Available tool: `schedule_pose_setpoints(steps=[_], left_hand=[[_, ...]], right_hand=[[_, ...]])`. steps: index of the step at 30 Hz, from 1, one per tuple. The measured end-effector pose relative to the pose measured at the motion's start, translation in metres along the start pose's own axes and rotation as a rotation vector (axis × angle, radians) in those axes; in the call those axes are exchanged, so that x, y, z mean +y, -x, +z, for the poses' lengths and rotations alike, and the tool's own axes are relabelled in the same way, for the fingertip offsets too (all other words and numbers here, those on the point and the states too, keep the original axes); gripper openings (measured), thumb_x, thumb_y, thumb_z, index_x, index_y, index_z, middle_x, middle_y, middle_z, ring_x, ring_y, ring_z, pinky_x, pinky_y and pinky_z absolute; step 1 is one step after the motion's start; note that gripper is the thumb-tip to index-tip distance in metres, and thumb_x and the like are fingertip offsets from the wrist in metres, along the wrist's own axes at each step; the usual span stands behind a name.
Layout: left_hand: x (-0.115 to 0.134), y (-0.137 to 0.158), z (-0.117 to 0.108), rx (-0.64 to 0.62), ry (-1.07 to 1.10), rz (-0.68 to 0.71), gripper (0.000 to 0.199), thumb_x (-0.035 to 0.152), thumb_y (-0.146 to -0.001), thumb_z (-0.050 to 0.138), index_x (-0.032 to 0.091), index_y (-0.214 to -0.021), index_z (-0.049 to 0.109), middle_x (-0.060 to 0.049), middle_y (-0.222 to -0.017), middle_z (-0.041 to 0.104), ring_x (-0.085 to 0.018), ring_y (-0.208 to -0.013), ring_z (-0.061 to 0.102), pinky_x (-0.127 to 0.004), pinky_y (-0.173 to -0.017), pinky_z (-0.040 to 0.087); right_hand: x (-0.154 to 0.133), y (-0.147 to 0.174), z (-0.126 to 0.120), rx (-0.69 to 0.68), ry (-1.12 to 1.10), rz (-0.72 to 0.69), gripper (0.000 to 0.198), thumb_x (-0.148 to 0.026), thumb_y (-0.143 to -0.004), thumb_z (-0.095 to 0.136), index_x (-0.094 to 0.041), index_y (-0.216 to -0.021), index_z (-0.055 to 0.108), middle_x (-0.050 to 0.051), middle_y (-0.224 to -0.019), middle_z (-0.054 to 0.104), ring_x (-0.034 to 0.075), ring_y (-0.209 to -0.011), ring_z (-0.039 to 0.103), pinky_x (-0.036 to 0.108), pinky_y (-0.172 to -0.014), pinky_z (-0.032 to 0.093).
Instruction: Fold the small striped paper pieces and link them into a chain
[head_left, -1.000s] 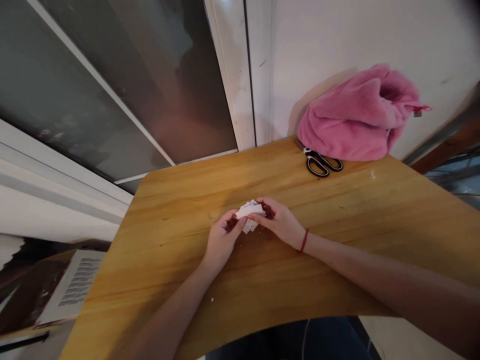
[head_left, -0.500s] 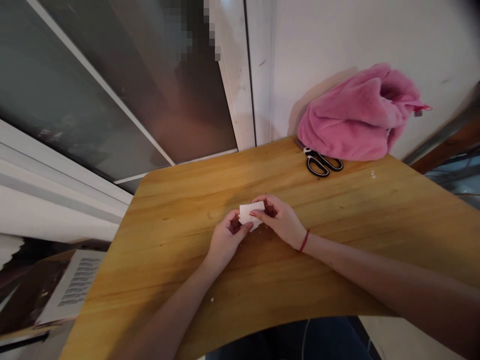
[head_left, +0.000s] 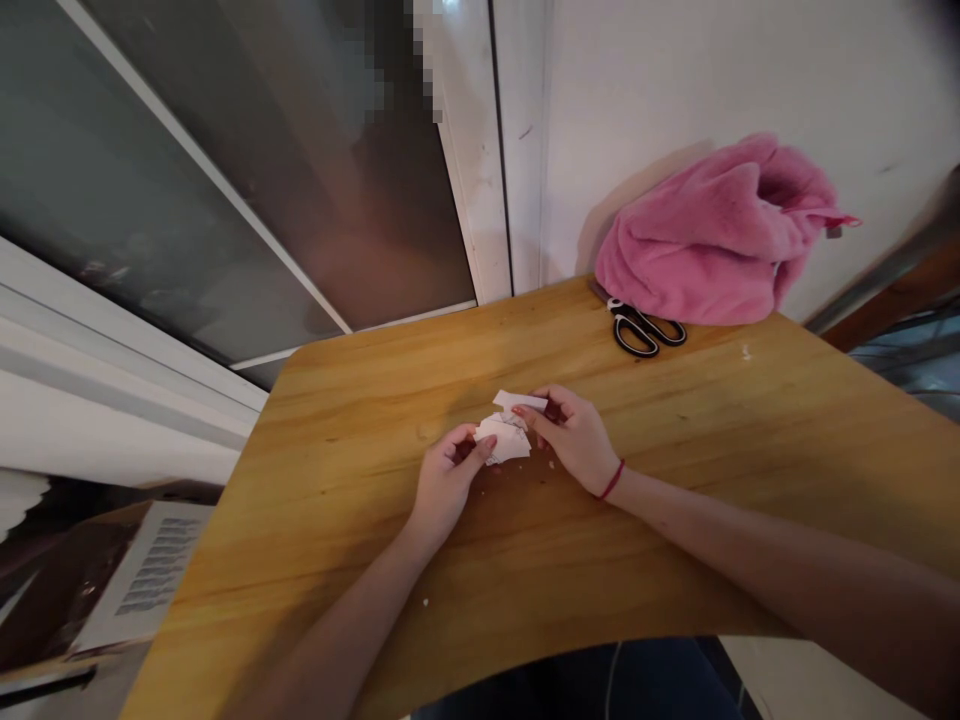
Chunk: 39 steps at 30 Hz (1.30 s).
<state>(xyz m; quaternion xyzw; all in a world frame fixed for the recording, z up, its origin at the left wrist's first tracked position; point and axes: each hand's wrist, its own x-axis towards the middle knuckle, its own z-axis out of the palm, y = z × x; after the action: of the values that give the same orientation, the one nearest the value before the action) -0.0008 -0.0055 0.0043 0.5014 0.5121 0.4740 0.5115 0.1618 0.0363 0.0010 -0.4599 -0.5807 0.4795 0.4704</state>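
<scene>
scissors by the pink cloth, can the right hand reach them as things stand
Probably yes: the scissors' handles stick out uncovered from the pink cloth, though the right hand holds a paper slip.

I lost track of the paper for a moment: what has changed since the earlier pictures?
The right hand has shifted slightly forward and to the right, with a paper piece pinched in it. The left hand alone now grips the paper stack, which both hands held before. The left hand, scissors and pink cloth stayed about where they were.
</scene>
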Motion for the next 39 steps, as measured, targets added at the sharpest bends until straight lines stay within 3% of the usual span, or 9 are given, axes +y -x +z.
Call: schedule_pose_setpoints(steps=[6, 11, 15, 24, 31, 39], left_hand=[[0.000, 0.000, 0.000, 0.048, 0.017, 0.020, 0.014, 0.031, -0.075, 0.062, 0.018, -0.075, 0.062, 0.001, -0.071, 0.060, -0.010, -0.064, 0.055, -0.022, -0.062, 0.047], [0.000, -0.001, 0.000, 0.081, -0.007, 0.037, 0.015, 0.030, -0.074, 0.063, 0.018, -0.083, 0.062, 0.002, -0.072, 0.061, -0.009, -0.061, 0.055, -0.021, -0.062, 0.045], [-0.001, -0.001, 0.001, 0.124, 0.032, 0.068, 0.018, 0.027, -0.071, 0.065, 0.019, -0.085, 0.058, 0.003, -0.070, 0.059, -0.008, -0.060, 0.054, -0.021, -0.061, 0.046], [0.001, -0.001, 0.002, 0.040, 0.117, 0.035, 0.019, 0.027, -0.071, 0.065, 0.019, -0.080, 0.051, 0.001, -0.073, 0.059, -0.011, -0.067, 0.055, -0.021, -0.056, 0.047], [-0.002, -0.002, -0.001, 0.123, 0.096, 0.051, 0.021, 0.028, -0.070, 0.066, 0.019, -0.080, 0.049, 0.002, -0.076, 0.051, -0.009, -0.066, 0.051, -0.019, -0.053, 0.047], [0.000, -0.003, -0.002, 0.163, 0.185, 0.051, 0.027, 0.025, -0.069, 0.067, 0.020, -0.085, 0.046, 0.004, -0.072, 0.047, -0.008, -0.064, 0.050, -0.018, -0.053, 0.047]], right_hand=[[0.003, -0.011, -0.004, 0.073, -0.105, 0.083, 0.029, -0.041, -0.072, 0.061, -0.015, -0.079, 0.052, 0.000, -0.065, 0.055, 0.006, -0.043, 0.040, 0.021, -0.040, 0.033], [0.008, -0.007, -0.001, -0.165, -0.052, 0.059, 0.011, -0.024, -0.071, 0.057, -0.014, -0.077, 0.054, -0.002, -0.060, 0.053, 0.007, -0.046, 0.044, 0.019, -0.045, 0.036], [0.011, -0.005, 0.001, -0.295, -0.070, 0.096, 0.009, -0.018, -0.069, 0.052, -0.015, -0.077, 0.053, -0.002, -0.060, 0.053, 0.006, -0.044, 0.045, 0.018, -0.040, 0.033], [0.015, -0.012, -0.005, -0.453, -0.099, 0.143, 0.022, -0.029, -0.070, 0.056, -0.012, -0.085, 0.058, 0.001, -0.065, 0.057, 0.006, -0.046, 0.047, 0.017, -0.038, 0.032], [0.008, -0.010, -0.008, -0.531, 0.016, 0.143, 0.033, -0.037, -0.083, 0.044, -0.012, -0.099, 0.058, -0.001, -0.057, 0.052, 0.006, -0.047, 0.045, 0.016, -0.039, 0.030], [0.011, -0.005, -0.006, -0.527, -0.094, 0.152, 0.041, -0.044, -0.090, 0.028, -0.014, -0.073, 0.050, 0.003, -0.059, 0.054, 0.010, -0.053, 0.047, 0.019, -0.044, 0.033]])
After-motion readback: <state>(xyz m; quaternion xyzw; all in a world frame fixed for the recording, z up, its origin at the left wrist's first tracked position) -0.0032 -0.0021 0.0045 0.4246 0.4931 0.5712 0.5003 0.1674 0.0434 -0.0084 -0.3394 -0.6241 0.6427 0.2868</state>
